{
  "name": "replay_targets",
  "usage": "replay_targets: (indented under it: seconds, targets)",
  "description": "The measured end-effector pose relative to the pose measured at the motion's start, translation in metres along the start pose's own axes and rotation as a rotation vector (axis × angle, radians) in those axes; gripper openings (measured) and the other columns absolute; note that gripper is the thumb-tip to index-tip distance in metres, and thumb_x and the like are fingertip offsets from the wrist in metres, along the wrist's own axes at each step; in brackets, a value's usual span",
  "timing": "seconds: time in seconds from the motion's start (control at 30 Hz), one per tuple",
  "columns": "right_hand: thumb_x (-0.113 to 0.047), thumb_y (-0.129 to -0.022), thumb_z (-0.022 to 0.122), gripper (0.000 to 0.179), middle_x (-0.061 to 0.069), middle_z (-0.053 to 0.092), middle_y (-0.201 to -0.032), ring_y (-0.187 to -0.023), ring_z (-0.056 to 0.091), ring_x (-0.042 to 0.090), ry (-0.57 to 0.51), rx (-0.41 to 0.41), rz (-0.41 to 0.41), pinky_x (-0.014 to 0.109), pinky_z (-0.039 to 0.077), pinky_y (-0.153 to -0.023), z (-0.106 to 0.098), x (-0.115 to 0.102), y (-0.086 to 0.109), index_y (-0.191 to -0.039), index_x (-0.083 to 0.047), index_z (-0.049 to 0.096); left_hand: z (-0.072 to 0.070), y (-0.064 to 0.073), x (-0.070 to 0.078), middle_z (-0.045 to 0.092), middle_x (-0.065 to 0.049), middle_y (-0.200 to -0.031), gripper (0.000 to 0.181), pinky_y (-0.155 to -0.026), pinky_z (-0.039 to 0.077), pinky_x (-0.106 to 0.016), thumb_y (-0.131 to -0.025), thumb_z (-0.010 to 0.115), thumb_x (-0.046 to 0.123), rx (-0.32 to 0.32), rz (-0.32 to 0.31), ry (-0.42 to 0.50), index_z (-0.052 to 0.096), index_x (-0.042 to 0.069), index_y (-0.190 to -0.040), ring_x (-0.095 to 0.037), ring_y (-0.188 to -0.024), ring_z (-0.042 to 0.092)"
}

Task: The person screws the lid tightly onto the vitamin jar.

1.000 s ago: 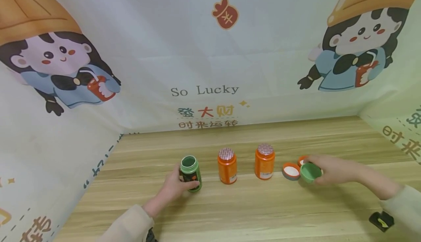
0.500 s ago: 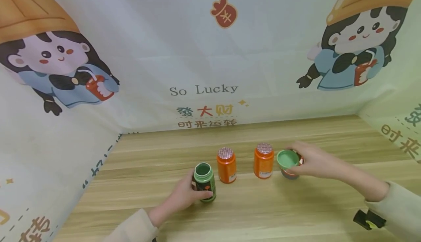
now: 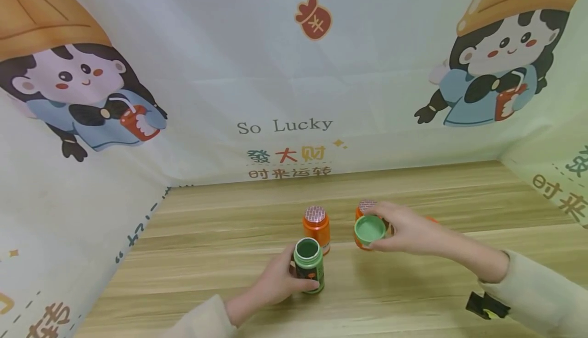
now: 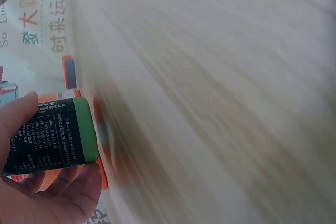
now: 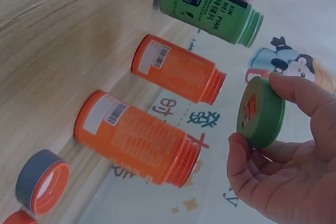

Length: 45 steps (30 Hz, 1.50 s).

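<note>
My left hand [image 3: 275,279] grips an uncapped green bottle [image 3: 309,264] with a black label, thumb across its front, close over the table. The bottle is upright and its round mouth faces up. In my right hand [image 3: 406,228] a green screw lid [image 3: 370,230] is pinched by its edge, hollow side up, to the right of the bottle. Behind them stand two orange bottles with foil-sealed mouths. The left orange bottle [image 3: 316,223] is partly covered by the green one. The lid and my right hand hide much of the right orange bottle [image 5: 136,137] in the head view.
A grey and orange lid [image 5: 43,182] lies on the table near the right orange bottle, with part of another orange lid [image 5: 20,217] beside it. Printed cloth [image 3: 285,72] walls the wooden table [image 3: 229,205] at the back and sides.
My right hand has carried the green lid leftward from beside the loose lids to in front of the right orange bottle. My left hand has brought the green bottle right and nearer to me.
</note>
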State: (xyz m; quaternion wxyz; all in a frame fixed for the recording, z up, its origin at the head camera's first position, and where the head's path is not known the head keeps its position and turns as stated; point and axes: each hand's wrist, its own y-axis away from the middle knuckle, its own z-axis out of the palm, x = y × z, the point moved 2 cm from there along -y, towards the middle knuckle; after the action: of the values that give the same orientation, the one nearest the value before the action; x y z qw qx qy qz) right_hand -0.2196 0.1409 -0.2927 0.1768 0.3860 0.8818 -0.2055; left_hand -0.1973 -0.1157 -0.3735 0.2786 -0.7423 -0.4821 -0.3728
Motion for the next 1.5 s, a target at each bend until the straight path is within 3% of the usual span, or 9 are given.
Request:
replay_targets:
  seconds: [0.33, 0.47, 0.53, 0.73, 1.0, 1.23, 1.5]
  targets:
    - [-0.019, -0.075, 0.072, 0.050, 0.016, 0.054, -0.119, -0.092, 0.053, 0.020, 0.016, -0.014, 0.014, 0.028, 0.046, -0.072, 0.007, -0.007, -0.005, -0.117, 0.001, 0.054, 0.013, -0.004, 0.004, 0.061, -0.009, -0.105, 0.060, -0.071, 0.047, -0.030, -0.068, 0.080, 0.016, -0.009, 0.015, 0.015, 0.047, 0.006, -0.117, -0.016, -0.080, 0.055]
    - [-0.018, -0.074, 0.073, 0.048, 0.012, 0.054, -0.117, -0.106, 0.051, 0.028, 0.024, -0.015, -0.005, 0.034, 0.047, -0.080, 0.011, -0.008, -0.007, -0.116, 0.000, 0.055, 0.015, -0.005, 0.003, 0.061, -0.009, -0.106, 0.060, -0.072, 0.047, -0.031, -0.068, 0.080, 0.015, -0.002, 0.011, 0.017, 0.047, 0.006, -0.117, -0.016, -0.082, 0.056]
    - [-0.017, -0.074, 0.073, 0.048, 0.011, 0.055, -0.116, -0.106, 0.051, 0.028, 0.022, -0.016, -0.019, 0.033, 0.046, -0.079, 0.013, -0.009, -0.008, -0.115, 0.000, 0.055, 0.016, -0.005, 0.002, 0.061, -0.009, -0.106, 0.060, -0.072, 0.047, -0.031, -0.067, 0.080, 0.015, -0.001, 0.002, 0.021, 0.047, 0.006, -0.117, -0.016, -0.082, 0.056]
    - [-0.016, -0.073, 0.073, 0.044, 0.002, 0.055, -0.101, -0.086, 0.048, 0.013, 0.016, -0.021, -0.086, 0.025, 0.044, -0.072, 0.019, -0.012, -0.011, -0.112, -0.002, 0.057, 0.016, -0.006, 0.001, 0.060, -0.009, -0.110, 0.062, -0.079, 0.047, -0.038, -0.067, 0.080, 0.014, -0.013, -0.007, 0.051, 0.046, 0.006, -0.119, -0.019, -0.089, 0.057]
    - [-0.017, -0.074, 0.074, 0.047, 0.007, 0.057, -0.110, -0.098, 0.052, 0.020, 0.091, -0.039, -0.152, 0.031, 0.048, -0.079, 0.023, -0.021, -0.015, -0.115, -0.002, 0.057, 0.016, -0.006, 0.000, 0.059, -0.011, -0.112, 0.061, -0.084, 0.046, -0.041, -0.068, 0.080, 0.011, -0.019, -0.013, 0.089, 0.045, 0.004, -0.117, -0.023, -0.097, 0.057]
    - [-0.014, -0.071, 0.074, 0.049, 0.005, 0.058, -0.106, -0.094, 0.053, 0.019, 0.181, -0.036, -0.209, 0.028, 0.048, -0.076, 0.025, -0.028, -0.018, -0.116, 0.000, 0.057, 0.016, -0.008, -0.002, 0.059, -0.012, -0.111, 0.060, -0.083, 0.048, -0.040, -0.067, 0.080, 0.008, -0.027, -0.023, 0.098, 0.045, 0.002, -0.115, -0.024, -0.096, 0.058]
    - [-0.014, -0.072, 0.074, 0.051, 0.006, 0.057, -0.107, -0.095, 0.053, 0.020, 0.198, -0.056, -0.233, 0.029, 0.048, -0.078, 0.028, -0.030, -0.022, -0.116, 0.002, 0.056, 0.017, -0.011, -0.004, 0.059, -0.012, -0.108, 0.058, -0.082, 0.049, -0.037, -0.066, 0.080, 0.008, -0.030, -0.033, 0.094, 0.046, 0.001, -0.112, -0.023, -0.093, 0.060]
